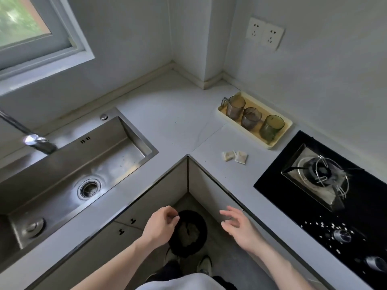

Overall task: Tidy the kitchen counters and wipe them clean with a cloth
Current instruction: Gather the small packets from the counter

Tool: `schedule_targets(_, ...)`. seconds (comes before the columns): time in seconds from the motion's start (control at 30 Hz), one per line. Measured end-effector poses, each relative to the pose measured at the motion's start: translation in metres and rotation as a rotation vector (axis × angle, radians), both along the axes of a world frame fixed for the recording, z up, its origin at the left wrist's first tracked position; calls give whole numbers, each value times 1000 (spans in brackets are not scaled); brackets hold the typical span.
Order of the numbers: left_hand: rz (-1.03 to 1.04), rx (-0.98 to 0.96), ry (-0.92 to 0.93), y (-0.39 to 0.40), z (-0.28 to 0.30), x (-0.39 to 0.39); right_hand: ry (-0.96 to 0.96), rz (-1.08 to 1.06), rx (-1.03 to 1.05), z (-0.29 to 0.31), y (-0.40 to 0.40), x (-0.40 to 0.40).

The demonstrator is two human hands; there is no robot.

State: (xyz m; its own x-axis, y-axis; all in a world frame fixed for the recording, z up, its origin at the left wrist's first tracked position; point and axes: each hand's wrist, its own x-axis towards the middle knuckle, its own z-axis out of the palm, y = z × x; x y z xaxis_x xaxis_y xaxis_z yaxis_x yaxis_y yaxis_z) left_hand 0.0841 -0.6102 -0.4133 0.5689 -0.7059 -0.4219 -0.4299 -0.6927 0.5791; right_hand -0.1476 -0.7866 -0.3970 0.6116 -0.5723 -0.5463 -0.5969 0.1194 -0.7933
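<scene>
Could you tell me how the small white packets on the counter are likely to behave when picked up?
The packets look flat and thin, so probably light and floppy. They lie overlapping on the smooth counter, so they may slide when pushed and be hard to pinch.

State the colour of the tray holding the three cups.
Pale yellow: the tray sits on the counter beside the hob, seen in the head view.
</scene>
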Motion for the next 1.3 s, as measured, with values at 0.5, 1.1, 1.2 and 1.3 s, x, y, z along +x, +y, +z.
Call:
schedule_targets(0.5, -418, -41, -81, -152, 51, 48, 63, -155, -271, 35, -87, 45)
schedule_targets(1.1, -685, 353, -234, -307, -8, 8, 476, 404, -429, -8, -224, 63)
schedule_targets(1.2, -674, 331, -286, -309, -13, 8, 459, 462, -452, -14, -232, 67)
schedule_targets(1.3, -578, 306, -224, -306, -11, 7, 454, 514, -453, -22, -239, 71)
